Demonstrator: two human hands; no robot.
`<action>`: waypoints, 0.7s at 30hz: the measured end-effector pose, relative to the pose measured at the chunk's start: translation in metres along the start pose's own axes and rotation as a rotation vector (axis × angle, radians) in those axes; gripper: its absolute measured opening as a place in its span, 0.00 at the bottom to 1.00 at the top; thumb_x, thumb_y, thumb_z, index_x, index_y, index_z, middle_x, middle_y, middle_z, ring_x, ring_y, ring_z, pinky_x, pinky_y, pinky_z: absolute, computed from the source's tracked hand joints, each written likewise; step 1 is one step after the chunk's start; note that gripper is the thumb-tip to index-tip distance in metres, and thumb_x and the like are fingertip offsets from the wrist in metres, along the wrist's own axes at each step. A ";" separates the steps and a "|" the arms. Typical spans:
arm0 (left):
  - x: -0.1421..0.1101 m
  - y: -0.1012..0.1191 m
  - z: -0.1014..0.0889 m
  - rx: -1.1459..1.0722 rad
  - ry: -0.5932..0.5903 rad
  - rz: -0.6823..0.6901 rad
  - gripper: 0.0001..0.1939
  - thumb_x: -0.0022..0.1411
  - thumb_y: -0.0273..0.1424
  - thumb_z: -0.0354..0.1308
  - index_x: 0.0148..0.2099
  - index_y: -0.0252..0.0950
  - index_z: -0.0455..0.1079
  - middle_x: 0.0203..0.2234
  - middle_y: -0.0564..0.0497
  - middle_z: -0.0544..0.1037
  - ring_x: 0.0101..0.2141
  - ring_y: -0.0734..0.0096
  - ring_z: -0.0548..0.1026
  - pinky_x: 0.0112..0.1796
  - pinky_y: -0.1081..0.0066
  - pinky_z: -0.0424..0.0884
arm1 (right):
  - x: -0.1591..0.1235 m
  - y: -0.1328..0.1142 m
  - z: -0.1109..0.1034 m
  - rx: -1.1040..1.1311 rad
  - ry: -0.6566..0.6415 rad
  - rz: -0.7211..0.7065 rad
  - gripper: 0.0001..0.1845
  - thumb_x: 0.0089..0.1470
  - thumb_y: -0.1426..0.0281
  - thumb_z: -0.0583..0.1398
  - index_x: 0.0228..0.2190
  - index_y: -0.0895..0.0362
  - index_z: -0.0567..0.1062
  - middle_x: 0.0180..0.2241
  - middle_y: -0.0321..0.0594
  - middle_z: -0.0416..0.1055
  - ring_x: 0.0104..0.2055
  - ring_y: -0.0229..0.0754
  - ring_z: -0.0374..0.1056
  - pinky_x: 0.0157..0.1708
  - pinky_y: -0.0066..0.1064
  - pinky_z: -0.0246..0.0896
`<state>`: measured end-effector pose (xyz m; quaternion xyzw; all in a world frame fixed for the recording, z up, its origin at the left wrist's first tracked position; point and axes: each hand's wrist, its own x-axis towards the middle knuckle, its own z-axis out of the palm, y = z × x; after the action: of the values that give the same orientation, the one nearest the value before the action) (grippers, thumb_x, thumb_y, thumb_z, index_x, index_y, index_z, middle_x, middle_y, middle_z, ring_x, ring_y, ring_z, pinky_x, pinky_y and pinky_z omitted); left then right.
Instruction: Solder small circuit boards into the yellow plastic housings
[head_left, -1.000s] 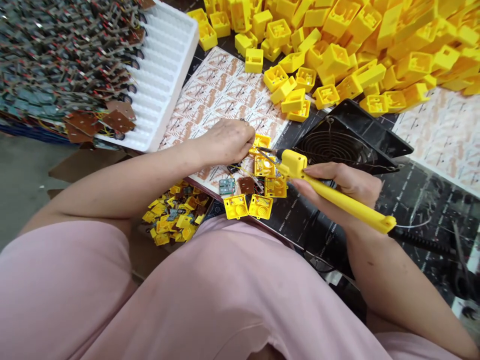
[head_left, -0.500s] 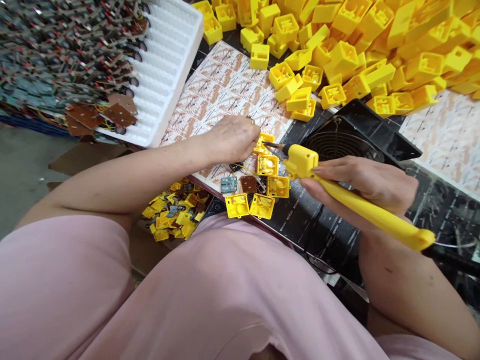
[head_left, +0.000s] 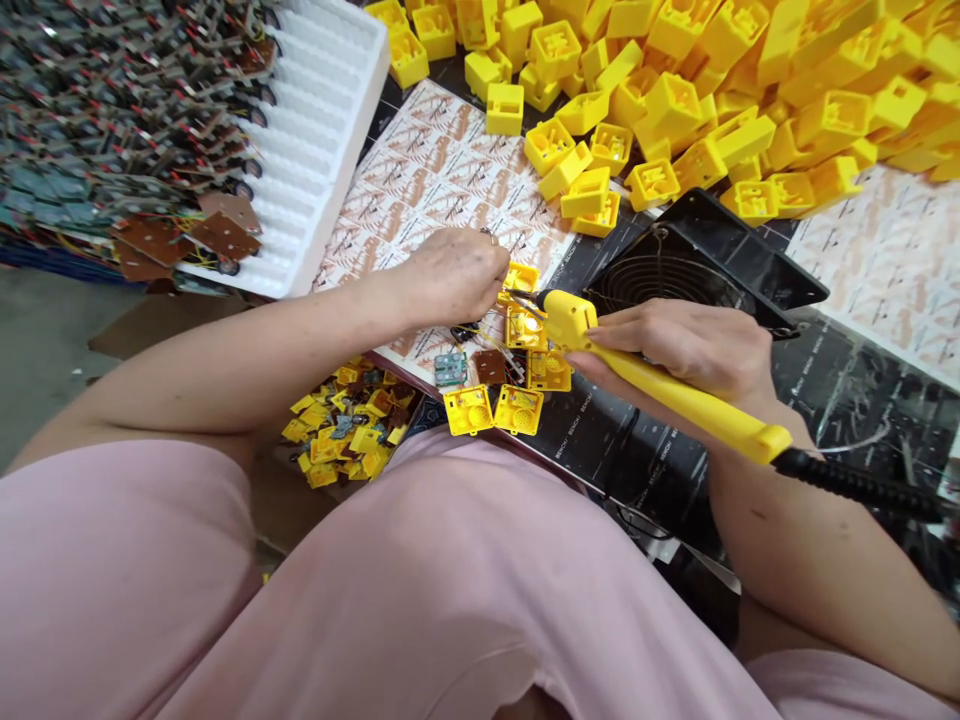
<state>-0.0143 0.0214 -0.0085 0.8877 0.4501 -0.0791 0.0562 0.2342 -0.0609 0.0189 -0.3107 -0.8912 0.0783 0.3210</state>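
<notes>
Head cam is looking straight down at somebody's lap and the near edge of a table point(head_left: 592, 440), and both hands are meeting over a little cluster of open yellow shells. Right hand point(head_left: 686, 345) is wrapping its fingers around the yellow iron point(head_left: 660, 375), thumb and fingers closed on the handle, with a black cord point(head_left: 855, 485) trailing off toward the table's right side. Its dark tip is pointing left over the farthest shell point(head_left: 523, 278); I can't tell if it's actually touching. Left hand point(head_left: 469, 275) is sitting right at that shell's left side, fingers curled in, but the fingertips are hiding, so I can't say what they're pinching, if anything. Two more shells point(head_left: 550, 371) are lying just nearer, and another pair point(head_left: 468, 411) is resting side by side right along the near edge. A green board point(head_left: 451, 369) and a brown board point(head_left: 490, 367) are lying just behind that pair. A black fan point(head_left: 652, 285) is standing just beyond the right hand, a big pile of yellow cases point(head_left: 697, 100) is covering the far edge, and a white foam tray point(head_left: 322, 130) loaded with wired parts point(head_left: 135, 130) is taking up the left edge.
</notes>
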 end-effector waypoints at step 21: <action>-0.015 -0.010 0.006 0.018 0.160 -0.052 0.30 0.73 0.25 0.48 0.74 0.36 0.64 0.38 0.44 0.82 0.46 0.57 0.81 0.53 0.57 0.73 | -0.028 -0.011 0.013 -0.123 0.285 0.299 0.25 0.59 0.62 0.72 0.56 0.46 0.76 0.39 0.33 0.85 0.33 0.43 0.82 0.34 0.32 0.79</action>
<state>-0.0312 0.0142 -0.0118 0.8797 0.4753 -0.0134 0.0101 0.2377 -0.0856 -0.0027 -0.4663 -0.7840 0.0258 0.4091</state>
